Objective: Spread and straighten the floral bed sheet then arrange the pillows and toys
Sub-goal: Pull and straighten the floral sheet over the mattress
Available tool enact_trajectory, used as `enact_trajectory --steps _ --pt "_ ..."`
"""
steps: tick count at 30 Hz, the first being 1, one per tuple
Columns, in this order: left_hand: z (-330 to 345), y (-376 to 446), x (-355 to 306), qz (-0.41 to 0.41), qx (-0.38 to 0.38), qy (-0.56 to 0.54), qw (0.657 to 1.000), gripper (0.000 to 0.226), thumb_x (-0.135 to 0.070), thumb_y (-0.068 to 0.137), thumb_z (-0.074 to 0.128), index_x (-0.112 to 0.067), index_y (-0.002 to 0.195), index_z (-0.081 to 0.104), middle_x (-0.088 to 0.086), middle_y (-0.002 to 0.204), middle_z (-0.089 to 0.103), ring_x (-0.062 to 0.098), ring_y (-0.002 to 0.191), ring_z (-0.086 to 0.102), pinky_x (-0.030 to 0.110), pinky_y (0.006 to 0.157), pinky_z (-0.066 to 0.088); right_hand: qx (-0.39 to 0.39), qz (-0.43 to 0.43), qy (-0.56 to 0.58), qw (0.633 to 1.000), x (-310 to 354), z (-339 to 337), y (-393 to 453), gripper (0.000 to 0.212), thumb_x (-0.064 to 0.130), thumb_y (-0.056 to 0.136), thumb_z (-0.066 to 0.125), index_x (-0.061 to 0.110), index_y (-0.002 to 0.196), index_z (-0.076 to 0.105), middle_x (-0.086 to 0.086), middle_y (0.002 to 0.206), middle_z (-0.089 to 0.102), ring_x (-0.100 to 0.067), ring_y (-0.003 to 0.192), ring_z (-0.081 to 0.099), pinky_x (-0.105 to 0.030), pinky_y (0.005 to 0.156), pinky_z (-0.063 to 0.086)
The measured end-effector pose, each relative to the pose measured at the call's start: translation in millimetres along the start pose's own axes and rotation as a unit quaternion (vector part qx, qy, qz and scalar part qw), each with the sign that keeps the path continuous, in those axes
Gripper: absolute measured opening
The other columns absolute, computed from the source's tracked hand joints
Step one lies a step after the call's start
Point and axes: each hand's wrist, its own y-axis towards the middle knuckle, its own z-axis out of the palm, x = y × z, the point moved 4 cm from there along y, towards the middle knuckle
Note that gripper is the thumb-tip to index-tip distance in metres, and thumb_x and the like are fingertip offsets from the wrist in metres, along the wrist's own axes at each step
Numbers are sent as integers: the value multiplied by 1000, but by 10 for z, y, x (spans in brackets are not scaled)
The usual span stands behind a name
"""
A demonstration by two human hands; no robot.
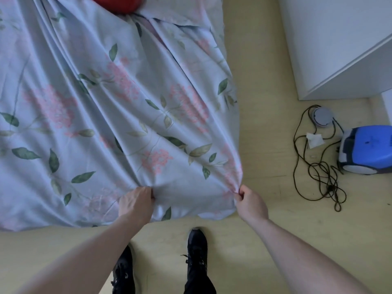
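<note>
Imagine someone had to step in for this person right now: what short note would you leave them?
Left hand grips the near edge of the floral sheet; right hand pinches its near right corner. The sheet lies over the bed, with long folds running toward the hands. A red item and a matching pillow sit at the far end.
Done: sheet laid on.
Left: pull it flat, then arrange pillows and toys. Mind the tangled cord on the floor.

Red object (118, 4) at top edge: cut off, identity not determinable. Floral bed sheet (106, 115) runs past the left and top edges. Blue appliance (369, 151) is cropped at right. Bed hidden beneath the sheet.
</note>
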Motion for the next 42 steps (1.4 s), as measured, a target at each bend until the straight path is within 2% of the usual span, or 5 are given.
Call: enact_trajectory --steps 12,22,26,31,42 --pt "73 -418 -243 93 -8 100 991 22 -33 96 63 -30 116 52 -9 107 60 17 103 60 28 76 47 -16 -160 -61 985 -401 -456 -440 24 37 99 58 28 80 47 10 66 49 -18 61 43 -34 48 20" --pt "82 -404 55 128 164 28 978 7 -38 93 65 -38 87 67 -17 92 66 9 86 64 19 65 46 142 33 -217 965 -250 -176 2 21 21 95 51 18 109 66 -7 116 71 -29 109 68 -30 74 44" --pt "-158 -270 268 71 -67 -103 990 21 -35 88 67 -39 107 59 -14 114 60 17 106 60 34 83 53 38 30 -45 998 -26 -259 156 42 54 100 45 17 118 55 -13 122 67 -35 110 64 -37 75 42" --pt "-18 -196 499 -39 -32 -72 996 95 -59 83 65 -38 157 8 -2 167 -2 37 153 6 56 118 26 26 8 -9 1000 343 -208 401 41 56 97 49 19 111 59 -12 117 68 -35 105 64 -37 77 46" --pt "177 -294 640 63 52 55 995 109 -71 91 41 -22 154 -33 -2 165 -32 32 156 -14 54 126 2 -97 12 -42 994 167 -858 604 34 39 102 50 16 77 55 -9 81 65 -35 75 59 -35 61 48"
